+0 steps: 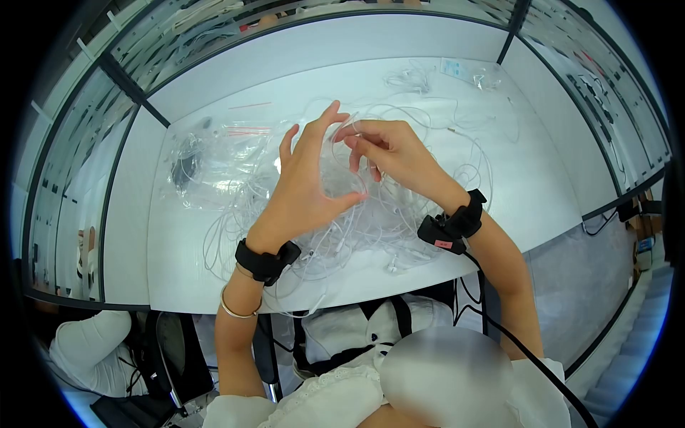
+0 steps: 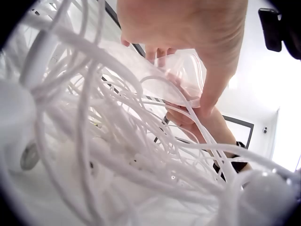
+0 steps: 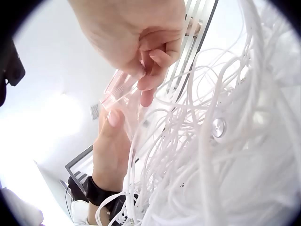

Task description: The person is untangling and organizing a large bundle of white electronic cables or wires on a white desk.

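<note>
A clear plastic bag [image 3: 126,96] with a pinkish-red line along its edge is between both hands, over a heap of tangled white earphone cables [image 1: 335,242]. My right hand [image 1: 389,150] pinches the bag with curled fingers and thumb. The left hand [image 1: 303,178] spans wide on the other side, its thumb and fingers far apart and almost straight. In the right wrist view, the left thumb [image 3: 114,118] touches the bag's edge. Cables fill much of the left wrist view, below the bag [image 2: 176,77].
Clear bags with red lines [image 1: 246,135] lie on the left of the white table [image 1: 528,207], by a dark bundle [image 1: 184,167]. Another coil of white cable [image 1: 408,80] and a packet with a blue-white label [image 1: 454,68] lie at the back. Low partitions [image 1: 335,43] enclose the table.
</note>
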`<state>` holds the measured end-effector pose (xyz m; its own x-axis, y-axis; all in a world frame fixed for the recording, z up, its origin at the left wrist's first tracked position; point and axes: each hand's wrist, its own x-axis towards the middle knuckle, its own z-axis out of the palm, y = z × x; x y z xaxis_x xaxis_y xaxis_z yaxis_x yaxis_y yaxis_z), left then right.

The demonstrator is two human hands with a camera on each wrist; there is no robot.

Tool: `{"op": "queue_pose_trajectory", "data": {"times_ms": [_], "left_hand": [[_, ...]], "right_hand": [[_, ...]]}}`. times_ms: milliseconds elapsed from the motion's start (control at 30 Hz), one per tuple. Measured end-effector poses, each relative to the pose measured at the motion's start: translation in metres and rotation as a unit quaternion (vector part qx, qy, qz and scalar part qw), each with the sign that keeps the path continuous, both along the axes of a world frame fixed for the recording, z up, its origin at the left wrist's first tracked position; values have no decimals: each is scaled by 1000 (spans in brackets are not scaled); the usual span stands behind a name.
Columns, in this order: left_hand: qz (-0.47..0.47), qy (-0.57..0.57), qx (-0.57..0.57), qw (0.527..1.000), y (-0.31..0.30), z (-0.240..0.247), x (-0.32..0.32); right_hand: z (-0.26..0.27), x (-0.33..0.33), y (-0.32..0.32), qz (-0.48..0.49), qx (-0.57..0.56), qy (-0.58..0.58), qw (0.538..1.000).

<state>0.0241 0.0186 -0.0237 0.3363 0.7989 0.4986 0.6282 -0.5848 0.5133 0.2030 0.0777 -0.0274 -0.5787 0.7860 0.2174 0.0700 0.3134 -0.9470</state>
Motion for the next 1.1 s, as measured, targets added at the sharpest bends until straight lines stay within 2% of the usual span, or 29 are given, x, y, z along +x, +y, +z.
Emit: {"op": "queue_pose_trajectory", "data": {"times_ms": [100,233,500,800,900,967,1033,1100], "left_hand": [[0,17,1,1000,2,-5,-4],[9,47,7,999,1,-3,-4],[46,20,52,997,1,3,-2],[72,-2,76,994,5,-1,-7],[80,6,63,995,5,-1,-8],[83,13,58,995,5,-1,-8],[87,16,57,994,7,-2,-9],[80,33,39,995,6,-4,-10]], "right_hand": [[-2,1,2,37,11,3,999],[0,1,1,21,-5,1,1000],[-3,3,5,-22,-21,-28,999],[2,10,9,-13,8,-74,997],[-1,34,41,-60,82,-5,995],[-5,60,67,-177,146,-54,972],[-25,91,103,-242,235,-67,939],[-32,115,138,-294,255,-179,903]]}}
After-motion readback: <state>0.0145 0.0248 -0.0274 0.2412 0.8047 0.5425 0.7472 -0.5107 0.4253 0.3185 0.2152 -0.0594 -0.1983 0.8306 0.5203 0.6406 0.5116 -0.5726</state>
